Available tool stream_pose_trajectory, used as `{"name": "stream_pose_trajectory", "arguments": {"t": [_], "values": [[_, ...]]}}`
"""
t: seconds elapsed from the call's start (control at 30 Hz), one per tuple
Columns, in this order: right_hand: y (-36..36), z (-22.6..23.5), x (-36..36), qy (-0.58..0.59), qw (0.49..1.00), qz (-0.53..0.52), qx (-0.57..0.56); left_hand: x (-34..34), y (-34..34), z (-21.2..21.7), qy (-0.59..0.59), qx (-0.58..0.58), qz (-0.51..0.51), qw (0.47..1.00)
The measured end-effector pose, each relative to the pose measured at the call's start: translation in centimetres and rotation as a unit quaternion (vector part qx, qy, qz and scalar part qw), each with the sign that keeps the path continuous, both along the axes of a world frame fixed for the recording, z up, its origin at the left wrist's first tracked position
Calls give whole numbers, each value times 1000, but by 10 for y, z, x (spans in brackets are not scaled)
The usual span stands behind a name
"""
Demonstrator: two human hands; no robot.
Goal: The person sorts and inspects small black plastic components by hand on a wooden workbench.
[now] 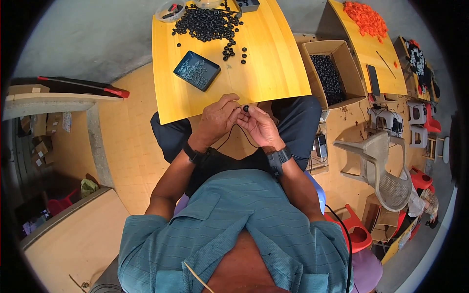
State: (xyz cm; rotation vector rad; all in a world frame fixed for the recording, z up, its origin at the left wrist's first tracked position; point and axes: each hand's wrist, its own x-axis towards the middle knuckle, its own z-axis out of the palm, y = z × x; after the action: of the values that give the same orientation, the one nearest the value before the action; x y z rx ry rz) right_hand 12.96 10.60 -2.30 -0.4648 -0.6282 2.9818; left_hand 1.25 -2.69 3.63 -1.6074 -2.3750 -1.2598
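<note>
My left hand and my right hand meet just off the near edge of the yellow wooden table, above my lap. Between the fingertips of both hands sits one small black ring. A thin black cord hangs down from the hands toward my body. Both wrists wear black bands. At the table's far end lies a heap of the same black rings, with a few loose ones trailing toward the middle. A dark blue tray of small metal parts rests on the table, ahead of my left hand.
A cardboard box of black rings stands on the floor to the right. Beyond it a second yellow table carries orange pieces. A beige plastic chair and red stools stand at right. A clear bowl sits at the table's far left.
</note>
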Motion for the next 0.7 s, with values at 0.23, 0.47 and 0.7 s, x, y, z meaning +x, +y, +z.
{"name": "stream_pose_trajectory", "arguments": {"t": [0.23,0.47,0.7], "values": [[-3,3,0,10,999,-16,-27,3,-6,-9,-185,83,-3,979],[-5,0,1,26,999,-14,-30,5,-6,-7,-170,86,-10,982],[4,15,1,25,999,34,24,10,-2,6,-310,121,6,943]]}}
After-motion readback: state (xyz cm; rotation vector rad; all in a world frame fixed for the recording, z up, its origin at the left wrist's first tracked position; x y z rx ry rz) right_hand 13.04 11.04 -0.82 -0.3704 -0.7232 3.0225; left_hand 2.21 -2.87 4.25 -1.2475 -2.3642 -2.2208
